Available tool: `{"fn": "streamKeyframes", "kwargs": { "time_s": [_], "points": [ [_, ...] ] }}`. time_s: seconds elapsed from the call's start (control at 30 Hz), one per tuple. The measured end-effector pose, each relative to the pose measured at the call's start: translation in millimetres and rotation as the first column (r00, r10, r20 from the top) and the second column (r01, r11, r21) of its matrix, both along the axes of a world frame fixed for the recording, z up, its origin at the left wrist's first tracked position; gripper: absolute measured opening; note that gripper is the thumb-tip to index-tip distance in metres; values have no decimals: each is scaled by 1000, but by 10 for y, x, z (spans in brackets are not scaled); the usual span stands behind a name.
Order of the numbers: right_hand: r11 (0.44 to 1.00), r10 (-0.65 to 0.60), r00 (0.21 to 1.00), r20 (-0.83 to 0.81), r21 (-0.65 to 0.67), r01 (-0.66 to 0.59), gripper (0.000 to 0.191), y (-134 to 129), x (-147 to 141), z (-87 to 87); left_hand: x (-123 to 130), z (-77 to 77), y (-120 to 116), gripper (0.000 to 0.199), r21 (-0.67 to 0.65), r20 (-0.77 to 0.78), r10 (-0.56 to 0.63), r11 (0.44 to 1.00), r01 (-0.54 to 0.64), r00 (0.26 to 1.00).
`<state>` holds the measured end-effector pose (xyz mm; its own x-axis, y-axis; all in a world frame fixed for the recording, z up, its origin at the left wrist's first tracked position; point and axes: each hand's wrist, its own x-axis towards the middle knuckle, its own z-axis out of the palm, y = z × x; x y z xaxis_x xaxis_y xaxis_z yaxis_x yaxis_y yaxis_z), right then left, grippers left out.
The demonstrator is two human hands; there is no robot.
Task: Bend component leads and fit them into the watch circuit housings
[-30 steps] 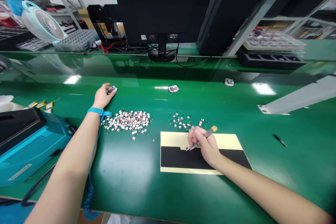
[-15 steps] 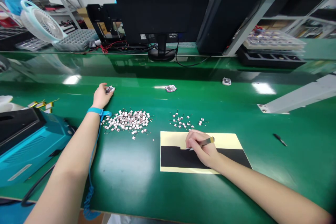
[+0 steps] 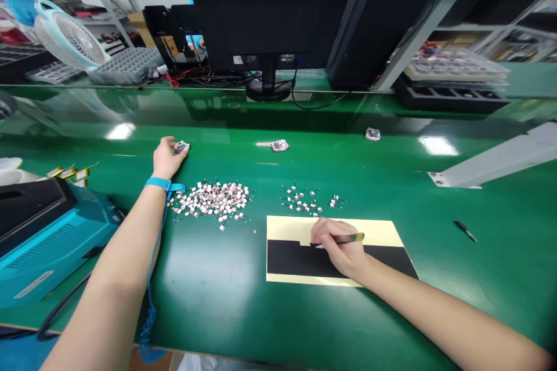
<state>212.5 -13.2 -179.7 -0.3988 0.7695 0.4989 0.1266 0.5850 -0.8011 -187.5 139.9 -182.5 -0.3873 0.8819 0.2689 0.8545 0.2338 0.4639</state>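
My left hand is at the back left of the green bench, its thumb and fingers closed around a small silver-and-dark part with a shiny edge. A blue wrist strap with a coiled cord circles that wrist. My right hand rests over a pale yellow sheet with a black band. It grips what looks like a pair of tweezers, their tips down at the notched edge of the black band. Small white pieces with short dark leads lie in a heap and a looser scatter behind the sheet.
Two similar shiny parts lie farther back. A dark pen-like tool and a white metal bracket are at right. On the left stand a teal machine and yellow-edged pieces. A monitor stands behind.
My right hand has shifted slightly right, and the tweezers lie flatter. My left hand and its part have moved slightly left; the other two shiny parts also appear slightly farther left.
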Motion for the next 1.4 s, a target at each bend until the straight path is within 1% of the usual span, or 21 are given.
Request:
{"fn": "streamKeyframes", "kwargs": {
  "time_s": [0.13, 0.3, 0.43, 0.7, 0.93, 1.07, 1.2, 1.4],
  "points": [
    [999, -31, 997, -74, 33, 34, 29, 2, 21, -13, -11, -15, -6, 50, 62, 22, 6, 998, -8, 1000],
    [997, -80, 985, -151, -20, 78, 32, -8, 37, -54, -17, -24, -6, 50, 113, 56, 14, 993, -20, 998],
    [994, -104, 982, -160, -57, 96, 32, -12, 42, -85, -17, -29, -2, 48, 133, 85, 6, 991, -17, 996],
    [994, -105, 978, -180, -20, 103, 29, 5, 31, -82, -36, -56, 8, 49, 154, 115, -16, 988, -2, 993],
    [997, -72, 990, -120, 23, 75, 22, 10, 32, -61, -41, -60, 15, 47, 157, 131, -10, 988, -10, 991],
    [997, -69, 997, -41, -27, 68, 23, 12, 15, -56, -40, -60, 21, 47, 171, 132, -5, 985, -18, 991],
    [990, -96, 995, 30, -103, 99, 26, 28, -7, -52, -38, -60, 20, 46, 179, 137, -14, 984, -11, 990],
    [985, -98, 993, 64, -137, 106, 29, 31, -3, -49, -33, -59, 17, 44, 178, 145, -18, 984, -8, 989]
  ]
}}
